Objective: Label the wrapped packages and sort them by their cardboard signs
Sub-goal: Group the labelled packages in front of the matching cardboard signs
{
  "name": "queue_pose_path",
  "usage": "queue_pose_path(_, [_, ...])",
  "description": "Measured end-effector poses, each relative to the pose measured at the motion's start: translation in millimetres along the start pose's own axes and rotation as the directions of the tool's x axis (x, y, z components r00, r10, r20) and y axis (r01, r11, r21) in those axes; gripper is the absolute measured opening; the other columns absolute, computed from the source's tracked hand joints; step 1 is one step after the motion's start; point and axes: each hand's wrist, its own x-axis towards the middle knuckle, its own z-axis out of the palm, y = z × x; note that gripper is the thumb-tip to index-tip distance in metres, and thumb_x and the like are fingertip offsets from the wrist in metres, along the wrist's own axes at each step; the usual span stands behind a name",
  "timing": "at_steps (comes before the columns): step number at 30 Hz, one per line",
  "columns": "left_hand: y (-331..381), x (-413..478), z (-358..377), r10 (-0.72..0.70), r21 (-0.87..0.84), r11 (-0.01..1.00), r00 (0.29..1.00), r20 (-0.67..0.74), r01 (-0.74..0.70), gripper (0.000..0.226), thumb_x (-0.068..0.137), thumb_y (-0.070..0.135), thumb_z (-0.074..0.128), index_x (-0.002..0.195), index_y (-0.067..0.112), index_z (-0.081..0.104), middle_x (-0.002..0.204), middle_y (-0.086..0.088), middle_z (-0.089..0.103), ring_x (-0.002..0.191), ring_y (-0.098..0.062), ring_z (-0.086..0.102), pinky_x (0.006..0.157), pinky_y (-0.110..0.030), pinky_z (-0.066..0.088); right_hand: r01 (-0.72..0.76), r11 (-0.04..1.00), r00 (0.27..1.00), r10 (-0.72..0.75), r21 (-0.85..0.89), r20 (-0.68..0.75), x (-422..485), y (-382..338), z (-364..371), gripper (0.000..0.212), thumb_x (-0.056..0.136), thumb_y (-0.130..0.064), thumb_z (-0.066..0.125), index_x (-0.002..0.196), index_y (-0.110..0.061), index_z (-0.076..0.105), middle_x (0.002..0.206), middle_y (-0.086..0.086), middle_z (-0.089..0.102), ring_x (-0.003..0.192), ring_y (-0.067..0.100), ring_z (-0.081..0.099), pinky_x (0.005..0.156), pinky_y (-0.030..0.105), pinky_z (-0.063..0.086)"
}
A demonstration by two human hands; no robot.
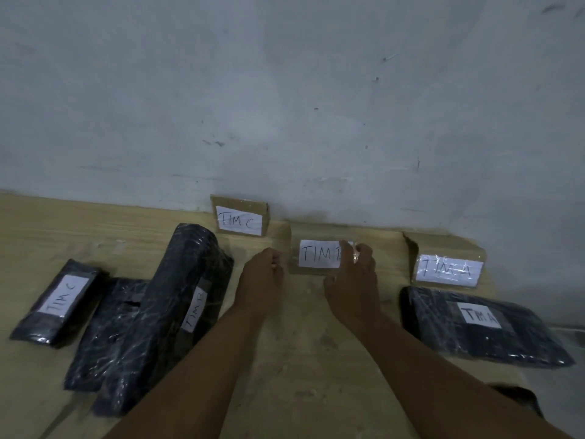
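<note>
The right grip (351, 280) is pinching the middle sign (316, 255) at its right edge; the left grip (261, 274) is curling beside it, hold unclear. Steadying its 2 side edges should prevent tipping.

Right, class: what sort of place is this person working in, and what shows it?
Probably a makeshift parcel-sorting spot: black wrapped packages lie on a tan sheet beside a bare scuffed wall, before cardboard signs TIM C, TIM B and TIM A.

A bare packing or storage corner: a scuffed, whitewashed wall (285, 90), a tan sheet (300, 359) laid along its foot, black film-wrapped packages (481, 324) on it, and cardboard signs (240, 218) hand-lettered "TIM A", "TIM C".
</note>
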Motion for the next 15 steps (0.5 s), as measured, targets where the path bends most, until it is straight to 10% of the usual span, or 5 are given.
queue_pose_path(10, [-13, -60, -83, 0.459, 0.592, 0.764, 0.861, -0.218, -0.257, 0.034, 0.073, -0.002, 0.079, 0.105, 0.006, 0.071, 0.108, -0.013, 0.067, 0.103, -0.034, 0.062, 0.082, -0.043, 0.051, 0.103, 0.990, 0.948, -0.128, 0.100, 0.293, -65, -27, 23, 0.054, 0.089, -0.023, 0.058, 0.141, -0.012, 0.045, 0.136, 0.010, 0.038, 0.129, 0.028, 0.038, 0.100, 0.036, 0.045])
queue_pose_path(15, [-22, -83, -126, 0.016, 0.644, 0.748, 0.966, -0.260, 0.160, 0.090, 0.084, 0.041, 0.073, 0.151, 0.002, 0.028, 0.151, -0.027, 0.035, 0.139, -0.044, 0.036, 0.110, -0.053, 0.033, 0.093, 0.995, 0.883, -0.062, -0.044, 0.464, -81, -26, 24, 0.047, 0.094, -0.033, 0.055, 0.135, -0.012, 0.047, 0.131, 0.011, 0.038, 0.123, 0.031, 0.042, 0.100, 0.036, 0.043])
